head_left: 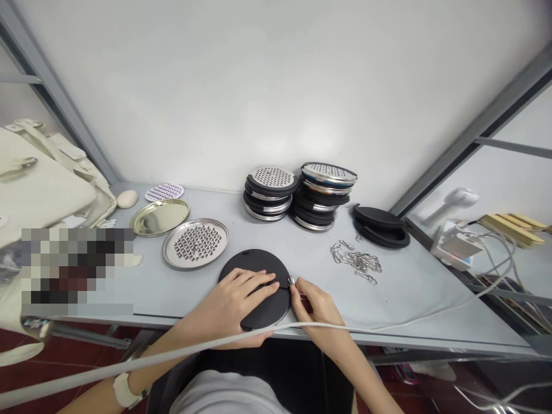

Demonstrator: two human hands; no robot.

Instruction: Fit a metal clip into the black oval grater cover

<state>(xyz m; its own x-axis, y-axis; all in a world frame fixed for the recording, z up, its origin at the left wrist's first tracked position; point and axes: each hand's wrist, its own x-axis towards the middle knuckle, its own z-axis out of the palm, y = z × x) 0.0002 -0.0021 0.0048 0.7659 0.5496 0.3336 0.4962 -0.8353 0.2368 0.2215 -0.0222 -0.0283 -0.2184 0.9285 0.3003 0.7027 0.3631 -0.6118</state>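
Observation:
A round black disc (254, 265) lies flat at the table's near edge. My left hand (235, 305) rests palm down on it, fingers spread across its near half. My right hand (314, 305) is at the disc's right rim, fingertips pinched on a small metal clip (291, 280) that touches the rim. A loose pile of the same metal clips (357, 260) lies to the right of the disc.
Two stacks of grater discs (271, 192) (321, 195) stand at the back, with black lids (380, 225) to their right. A perforated steel plate (195, 242), a gold tin lid (160, 217) and a white cable (388, 329) lie nearby. A cream bag (47, 172) sits left.

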